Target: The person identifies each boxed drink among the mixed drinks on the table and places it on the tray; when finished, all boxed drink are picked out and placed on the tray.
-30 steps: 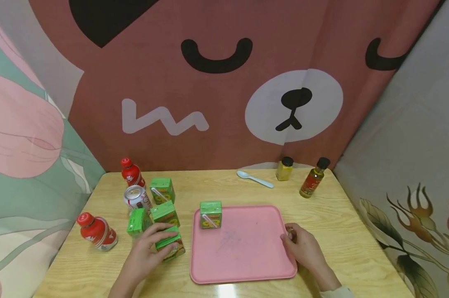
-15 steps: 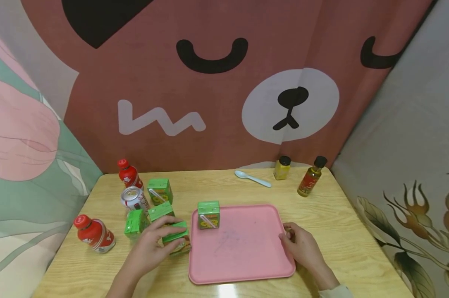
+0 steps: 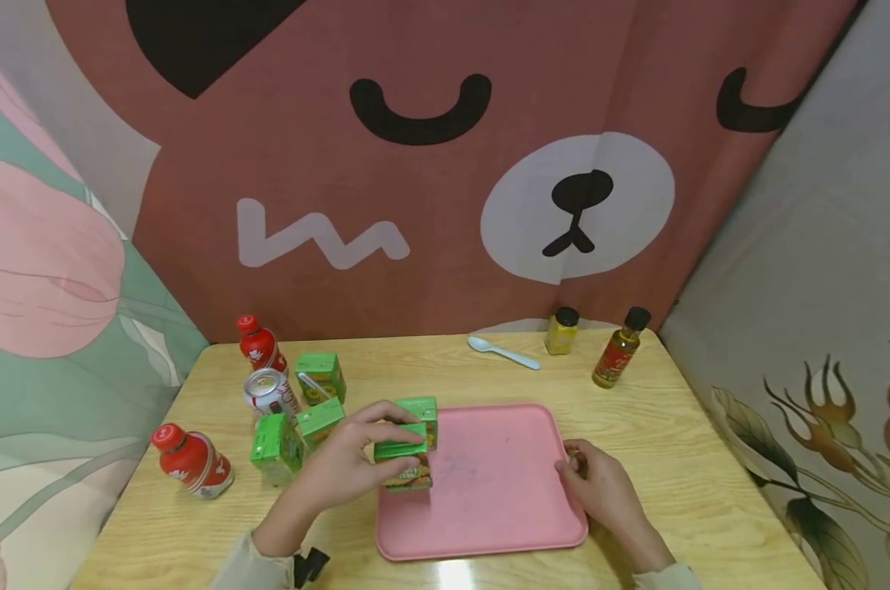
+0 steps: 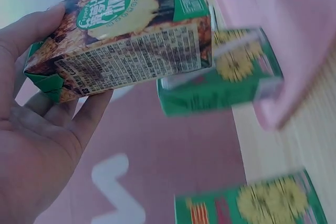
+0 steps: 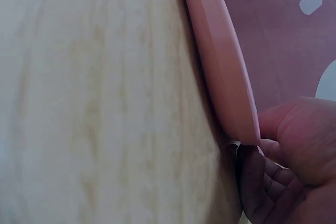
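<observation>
My left hand (image 3: 359, 451) grips a green juice box (image 3: 408, 473) between thumb and fingers, over the left side of the pink tray (image 3: 489, 492). In the left wrist view, this juice box (image 4: 126, 35) shows a pineapple picture and a panel of small print. Just behind it, a second juice box (image 3: 424, 410) stands in the tray's far left corner, partly covered by the hand and the held box. With thumb and curled fingers, my right hand (image 3: 600, 487) pinches the tray's right rim; the right wrist view shows the fingers at the tray edge (image 5: 226, 72).
Left of the tray stand several green juice boxes (image 3: 277, 449), a silver can (image 3: 270, 393) and two red-capped bottles (image 3: 194, 463). Along the back lie a pale blue spoon (image 3: 504, 353), a yellow jar (image 3: 562, 332) and a dark-capped oil bottle (image 3: 616, 356).
My left hand has carried the juice box rightward from the table beside the other boxes to over the tray. The right hand stays at the tray's rim.
</observation>
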`<state>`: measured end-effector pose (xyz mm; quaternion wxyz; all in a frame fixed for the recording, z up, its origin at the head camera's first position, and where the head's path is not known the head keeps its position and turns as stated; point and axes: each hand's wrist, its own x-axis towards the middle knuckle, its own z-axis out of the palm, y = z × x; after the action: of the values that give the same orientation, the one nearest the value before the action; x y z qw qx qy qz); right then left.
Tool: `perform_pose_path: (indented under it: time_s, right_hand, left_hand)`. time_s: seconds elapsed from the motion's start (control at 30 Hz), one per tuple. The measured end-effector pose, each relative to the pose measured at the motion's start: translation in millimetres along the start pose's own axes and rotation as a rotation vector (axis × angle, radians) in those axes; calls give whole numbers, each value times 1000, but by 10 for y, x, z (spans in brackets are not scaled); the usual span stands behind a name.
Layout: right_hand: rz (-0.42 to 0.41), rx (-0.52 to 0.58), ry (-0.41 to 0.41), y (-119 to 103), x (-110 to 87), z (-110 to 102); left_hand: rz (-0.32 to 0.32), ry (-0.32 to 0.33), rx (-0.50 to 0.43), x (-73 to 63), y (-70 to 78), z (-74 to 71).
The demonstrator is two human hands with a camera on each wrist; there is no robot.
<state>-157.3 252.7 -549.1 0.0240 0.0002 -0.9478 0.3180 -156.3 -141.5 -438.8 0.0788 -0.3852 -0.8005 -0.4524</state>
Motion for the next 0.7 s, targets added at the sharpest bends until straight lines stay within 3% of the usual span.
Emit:
perform_pose_path:
  time_s: [0.17,0.47,0.7]
  right_hand:
    - [6,23,1,26,-14,-11]
    - [14,20,7,51,-5,18]
    - [23,36,-3,42,5,12]
  left_hand:
    - [-19,-69,-77,282,23,177]
    - [-25,-134,-21,663,-42,369]
    - [-33,-118,-11,857,-141,438]
